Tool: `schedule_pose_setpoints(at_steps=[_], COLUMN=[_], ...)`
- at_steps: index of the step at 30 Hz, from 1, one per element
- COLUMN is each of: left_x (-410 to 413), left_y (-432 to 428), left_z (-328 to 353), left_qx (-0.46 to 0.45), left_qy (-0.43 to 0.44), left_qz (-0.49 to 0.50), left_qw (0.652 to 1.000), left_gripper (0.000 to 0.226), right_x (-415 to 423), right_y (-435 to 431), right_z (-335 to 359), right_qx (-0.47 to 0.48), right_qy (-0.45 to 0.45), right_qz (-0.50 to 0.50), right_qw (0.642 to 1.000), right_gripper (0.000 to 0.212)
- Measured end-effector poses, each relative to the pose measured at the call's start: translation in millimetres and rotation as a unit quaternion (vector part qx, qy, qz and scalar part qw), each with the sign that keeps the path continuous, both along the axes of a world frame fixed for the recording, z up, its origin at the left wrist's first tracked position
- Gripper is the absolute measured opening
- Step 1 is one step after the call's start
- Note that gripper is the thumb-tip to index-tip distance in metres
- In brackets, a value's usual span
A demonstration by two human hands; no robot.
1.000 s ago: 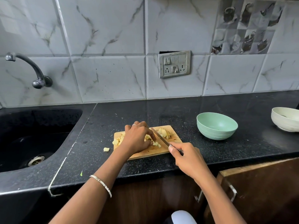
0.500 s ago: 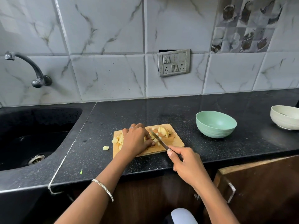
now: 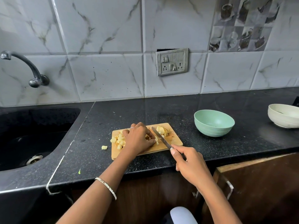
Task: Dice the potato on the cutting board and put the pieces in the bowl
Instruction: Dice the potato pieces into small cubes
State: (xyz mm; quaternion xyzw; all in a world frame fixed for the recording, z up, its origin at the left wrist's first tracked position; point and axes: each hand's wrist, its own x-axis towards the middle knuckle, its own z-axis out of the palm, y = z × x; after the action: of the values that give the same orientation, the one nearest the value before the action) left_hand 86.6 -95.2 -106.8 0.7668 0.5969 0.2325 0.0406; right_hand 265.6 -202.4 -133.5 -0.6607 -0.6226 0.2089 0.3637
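Two hands engaged: left hand (image 3: pixel 139 139) curls over potato (image 3: pixel 156 140) on the cutting board (image 3: pixel 176 141); right hand (image 3: pixel 192 165) grips the knife (image 3: pixel 161 139). Keep left fingertips tucked behind the blade. Green bowl (image 3: pixel 213 123) waits beyond the right hand.

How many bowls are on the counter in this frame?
2. A green bowl stands right of the cutting board; a cream bowl sits farther right, cut off by the frame edge. Others could lie outside the view.

No readable text, labels, brands or numbers anywhere.
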Motion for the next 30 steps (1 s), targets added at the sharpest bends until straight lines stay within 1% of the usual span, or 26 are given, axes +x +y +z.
schedule_pose_setpoints(at_steps=[4,8,11,17,25,30], left_x=[7,12,13,14,17,19], left_y=[3,3,3,6,7,9], left_z=[-2,-6,-6,-2,-4,-3], left_qx=[0.004,0.014,0.014,-0.007,0.013,0.008], left_qy=[-0.012,-0.038,-0.049,-0.051,-0.045,-0.038], left_qz=[-0.007,0.026,0.032,0.042,0.04,0.047], left_qw=[1.0,0.999,0.998,0.998,0.998,0.998], left_gripper=[0.015,0.016,0.016,0.016,0.017,0.02], right_x=[0,-3,-1,-1,-8,-9], right_y=[2,6,9,6,4,4], right_z=[3,2,-2,-5,2,8], right_qx=[-0.002,-0.007,-0.013,-0.023,-0.039,-0.054], right_qy=[-0.006,-0.008,-0.028,-0.034,-0.054,-0.056], right_qz=[0.005,-0.001,-0.012,-0.016,-0.032,-0.029], right_qw=[1.0,1.0,0.999,0.999,0.997,0.997], right_gripper=[0.038,0.038,0.04,0.041,0.042,0.041])
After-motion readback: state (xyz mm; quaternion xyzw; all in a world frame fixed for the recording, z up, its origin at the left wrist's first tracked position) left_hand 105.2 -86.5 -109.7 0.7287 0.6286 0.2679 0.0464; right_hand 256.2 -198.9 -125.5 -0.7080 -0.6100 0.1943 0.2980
